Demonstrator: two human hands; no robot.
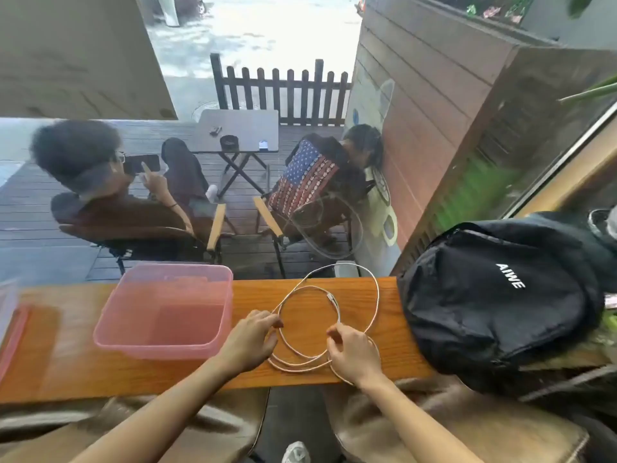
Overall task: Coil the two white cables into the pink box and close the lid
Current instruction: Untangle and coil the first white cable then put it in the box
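The left hand (251,342) pinches the white cable (337,295) at the loop's left; the right hand (354,354) grips its near turns, seemingly; loose far loops may spring open short of the pink box (133,342), left.

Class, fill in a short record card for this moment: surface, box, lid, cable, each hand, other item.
surface: wooden counter
box: pink box, open, nothing visible inside
lid: at the left edge, off the box
cable: white cable looped on the counter, right of the box
left hand: on the loops' left side
right hand: pinching the cable
other item: black backpack, far right
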